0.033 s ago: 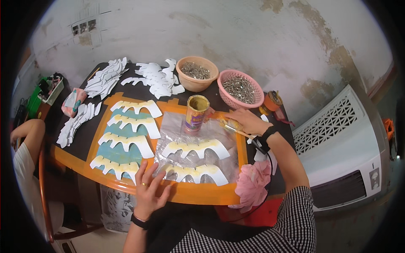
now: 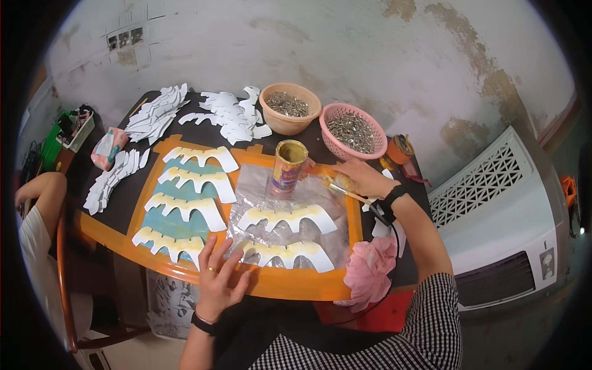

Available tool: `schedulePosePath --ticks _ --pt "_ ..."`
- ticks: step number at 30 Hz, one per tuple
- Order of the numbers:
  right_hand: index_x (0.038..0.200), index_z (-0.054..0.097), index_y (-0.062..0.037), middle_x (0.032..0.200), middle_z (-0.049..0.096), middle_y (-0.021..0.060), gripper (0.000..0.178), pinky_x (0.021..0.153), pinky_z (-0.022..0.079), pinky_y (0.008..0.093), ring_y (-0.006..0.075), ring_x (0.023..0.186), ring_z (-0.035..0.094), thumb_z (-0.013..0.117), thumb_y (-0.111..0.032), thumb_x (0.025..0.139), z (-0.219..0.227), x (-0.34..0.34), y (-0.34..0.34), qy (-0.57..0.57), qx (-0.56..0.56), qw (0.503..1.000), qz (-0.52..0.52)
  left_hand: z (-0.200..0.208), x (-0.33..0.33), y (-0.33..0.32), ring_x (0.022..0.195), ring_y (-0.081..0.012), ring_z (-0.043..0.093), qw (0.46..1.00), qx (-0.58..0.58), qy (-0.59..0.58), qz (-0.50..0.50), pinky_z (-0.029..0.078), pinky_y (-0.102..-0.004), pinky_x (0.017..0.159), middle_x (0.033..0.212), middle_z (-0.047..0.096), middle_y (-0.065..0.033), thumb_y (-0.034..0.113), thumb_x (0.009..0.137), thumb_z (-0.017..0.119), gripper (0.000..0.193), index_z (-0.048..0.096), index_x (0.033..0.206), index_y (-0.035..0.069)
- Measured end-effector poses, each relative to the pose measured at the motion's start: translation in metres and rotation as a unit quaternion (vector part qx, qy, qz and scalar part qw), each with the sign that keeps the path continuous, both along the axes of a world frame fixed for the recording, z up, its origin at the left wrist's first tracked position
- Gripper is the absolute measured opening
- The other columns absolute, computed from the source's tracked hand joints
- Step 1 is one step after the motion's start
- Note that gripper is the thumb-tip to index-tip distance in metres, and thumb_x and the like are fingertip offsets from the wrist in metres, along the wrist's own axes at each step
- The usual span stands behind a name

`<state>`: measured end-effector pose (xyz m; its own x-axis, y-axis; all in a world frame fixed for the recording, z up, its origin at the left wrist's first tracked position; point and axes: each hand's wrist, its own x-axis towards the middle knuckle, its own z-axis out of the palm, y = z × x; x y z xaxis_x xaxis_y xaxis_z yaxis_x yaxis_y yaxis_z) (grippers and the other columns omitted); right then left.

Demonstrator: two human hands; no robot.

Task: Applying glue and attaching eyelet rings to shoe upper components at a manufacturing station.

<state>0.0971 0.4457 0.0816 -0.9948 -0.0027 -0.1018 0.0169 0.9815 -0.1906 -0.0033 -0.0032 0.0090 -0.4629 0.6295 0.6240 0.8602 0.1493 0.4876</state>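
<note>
My left hand [image 2: 221,274] is open at the table's front edge, fingers spread beside the nearest white cut-out pieces. It holds nothing. My right hand [image 2: 365,180] reaches in from the right, close to an open tin [image 2: 288,166] with yellowish residue around its mouth. A brush [image 2: 345,191] with a pale wooden handle lies at the palm and wrist; whether the fingers grip it is hidden. Arched white pieces smeared with yellow lie in two columns: several on a blue-green sheet [image 2: 174,211], and two, one of them a white arched piece [image 2: 287,217], on clear plastic [image 2: 246,185].
A peach bowl [image 2: 276,123] and a pink basket [image 2: 330,142], both with small metal parts, stand at the back. White piles [image 2: 157,114] lie far left. A pink cloth [image 2: 370,265] hangs at the front right. Another person's arm [image 2: 46,194] is at left; a white appliance [image 2: 512,234] stands right.
</note>
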Motion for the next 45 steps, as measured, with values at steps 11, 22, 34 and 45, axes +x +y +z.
schedulePosePath --ticks 11,22,34,45 --pt "0.131 0.048 -0.007 0.122 0.051 0.0131 0.062 0.098 0.044 0.0376 0.0278 0.111 0.055 0.075 -0.01 0.075 0.057 -0.028 -0.07 0.301 -0.105 0.946 -0.064 -0.002 -0.002 -0.006 0.136 -0.0436 0.039 1.0 0.003 -0.015 -0.016 0.038 -0.051 0.108 0.137 0.054 -0.0146 0.015 0.074 0.076 0.042 0.068 0.115 0.007" --pt "0.118 0.045 -0.0042 0.127 0.052 0.0125 0.05 0.095 0.048 0.0322 0.0197 0.115 0.055 0.077 -0.004 0.08 0.02 -0.085 -0.11 0.308 -0.405 0.858 -0.069 -0.002 -0.003 -0.008 0.133 -0.0417 0.042 0.999 0.03 -0.039 -0.022 0.042 -0.0469 0.105 0.136 0.055 -0.0143 0.015 0.074 0.077 0.039 0.07 0.112 0.007" --pt "0.134 0.047 -0.0028 0.136 0.053 0.0098 0.063 0.111 0.038 0.0375 0.0201 0.13 0.047 0.078 -0.007 0.079 0.02 -0.077 -0.101 0.27 -0.406 0.867 -0.103 0.003 -0.008 -0.007 0.138 -0.0409 0.036 0.998 0.043 -0.028 -0.031 0.046 -0.0478 0.106 0.133 0.056 -0.0151 0.008 0.076 0.074 0.031 0.07 0.106 0.004" --pt "0.136 0.047 -0.0016 0.135 0.056 0.0116 0.065 0.109 0.039 0.0377 0.0214 0.128 0.051 0.078 -0.008 0.079 0.017 -0.075 -0.113 0.238 -0.417 0.87 -0.112 -0.003 -0.007 -0.008 0.138 -0.0405 0.037 0.997 0.045 -0.038 -0.04 0.045 -0.0472 0.106 0.132 0.057 -0.0145 0.007 0.076 0.074 0.028 0.07 0.104 0.004"
